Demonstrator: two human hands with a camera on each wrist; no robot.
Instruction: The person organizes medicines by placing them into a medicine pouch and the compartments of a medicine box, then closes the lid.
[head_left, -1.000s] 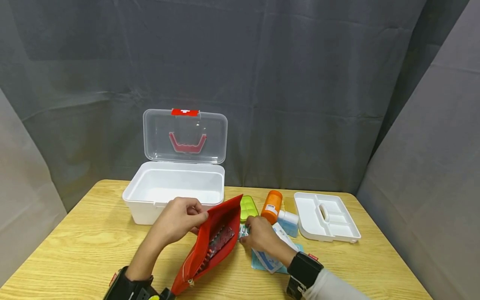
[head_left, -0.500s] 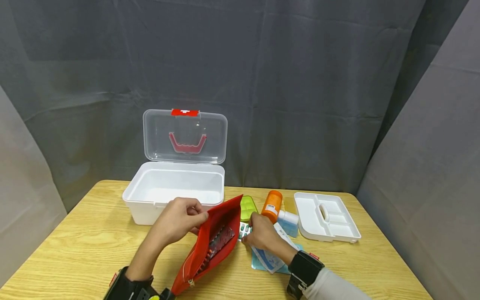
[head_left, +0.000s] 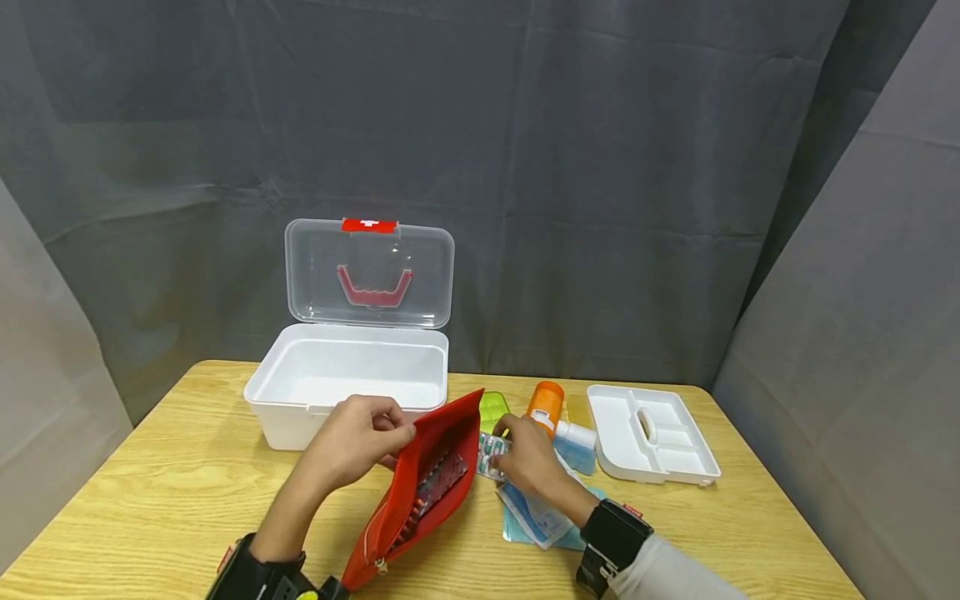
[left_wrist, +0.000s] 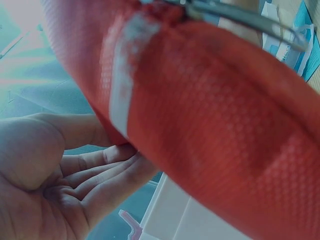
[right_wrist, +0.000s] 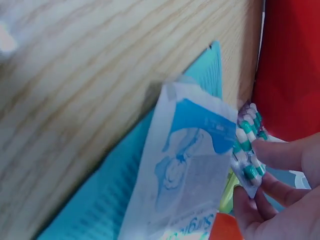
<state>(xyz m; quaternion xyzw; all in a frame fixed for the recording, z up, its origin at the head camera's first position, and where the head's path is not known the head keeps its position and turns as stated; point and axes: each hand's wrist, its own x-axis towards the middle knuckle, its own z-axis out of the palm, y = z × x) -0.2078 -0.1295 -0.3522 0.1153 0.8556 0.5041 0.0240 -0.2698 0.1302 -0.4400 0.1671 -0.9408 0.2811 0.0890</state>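
Observation:
My left hand (head_left: 365, 437) grips the edge of a red zippered pouch (head_left: 390, 517) and holds its mouth wide. A blister pack with reddish pills (head_left: 438, 483) lies inside the pouch. In the left wrist view the pouch's red fabric (left_wrist: 215, 110) fills most of the frame, pinched between thumb and fingers. My right hand (head_left: 534, 458) pinches a blister pack of green-and-white capsules (head_left: 491, 455) beside the pouch's right edge. The right wrist view shows thumb and fingertips on that capsule pack (right_wrist: 247, 145), close to the red pouch.
Behind the pouch stands a white box (head_left: 277, 392) with its clear lid raised. A green pill case (head_left: 492, 411), an orange bottle (head_left: 546, 406), a white-capped blue bottle (head_left: 576, 448) and a printed packet (right_wrist: 195, 165) over a teal one (right_wrist: 115, 175) lie nearby. A divided white tray (head_left: 660, 433) sits right.
The capsule pack, mostly covered by my right hand a second ago, now shows more, lifted and tilted in the fingers. My left hand and the pouch have stayed in place.

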